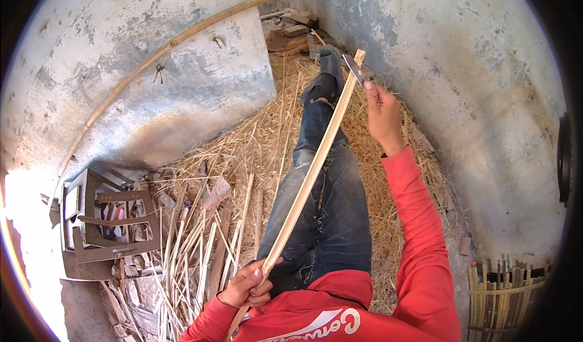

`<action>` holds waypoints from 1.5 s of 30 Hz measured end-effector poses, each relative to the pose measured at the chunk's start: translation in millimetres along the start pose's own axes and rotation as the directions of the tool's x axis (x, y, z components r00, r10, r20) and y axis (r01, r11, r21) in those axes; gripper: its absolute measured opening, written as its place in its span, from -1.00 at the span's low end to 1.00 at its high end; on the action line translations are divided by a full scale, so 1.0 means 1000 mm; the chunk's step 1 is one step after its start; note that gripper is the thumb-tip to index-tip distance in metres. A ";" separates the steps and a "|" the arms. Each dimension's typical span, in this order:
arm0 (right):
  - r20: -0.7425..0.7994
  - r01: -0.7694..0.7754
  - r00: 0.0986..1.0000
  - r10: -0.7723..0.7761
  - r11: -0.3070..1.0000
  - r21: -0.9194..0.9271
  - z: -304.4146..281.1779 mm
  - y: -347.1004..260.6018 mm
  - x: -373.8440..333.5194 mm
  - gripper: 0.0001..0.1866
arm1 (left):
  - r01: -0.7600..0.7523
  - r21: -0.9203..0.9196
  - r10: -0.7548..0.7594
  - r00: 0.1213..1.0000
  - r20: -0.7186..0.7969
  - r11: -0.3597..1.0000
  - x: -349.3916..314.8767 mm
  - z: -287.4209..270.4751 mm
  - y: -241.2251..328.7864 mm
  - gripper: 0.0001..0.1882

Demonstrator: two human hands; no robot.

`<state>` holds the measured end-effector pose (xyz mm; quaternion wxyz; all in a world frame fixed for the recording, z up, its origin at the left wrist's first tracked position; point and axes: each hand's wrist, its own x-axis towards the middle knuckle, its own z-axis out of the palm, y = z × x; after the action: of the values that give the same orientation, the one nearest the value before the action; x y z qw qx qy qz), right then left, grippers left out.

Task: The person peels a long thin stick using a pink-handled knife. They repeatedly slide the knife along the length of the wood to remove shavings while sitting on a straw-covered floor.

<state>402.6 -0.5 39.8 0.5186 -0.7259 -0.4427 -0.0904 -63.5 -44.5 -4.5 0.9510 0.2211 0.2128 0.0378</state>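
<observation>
A long, pale split bamboo strip (313, 169) runs slantwise over my outstretched legs, from my waist to beyond my knees. Near its lower end, my left hand (246, 286) is closed around it. My right hand (384, 114) grips a knife, its handle mostly hidden by the fingers. The flat, dark knife blade (353, 69) crosses the strip close to its far end and appears to touch it. Under the strip are my blue jeans (334, 208), and my dark shoe (328, 68) lies just left of the blade.
Straw-like shavings (379, 220) cover the floor around my legs. Several split strips (203, 263) lie at the left, by a reddish stone (217, 193) and a dark frame (112, 220). A long pole (176, 41) leans across the left wall. A slatted bamboo piece (507, 296) stands lower right.
</observation>
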 end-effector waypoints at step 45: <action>0.656 -0.527 0.746 0.111 0.700 0.481 0.012 -0.106 -0.177 -0.54 | -0.257 0.054 0.258 0.966 -0.015 0.965 0.073 0.020 0.028 -0.58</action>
<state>215.9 -80.3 0.7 0.5801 -0.5635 -0.4412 0.3889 11.6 -15.2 -4.1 0.9296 0.2709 0.1939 0.1577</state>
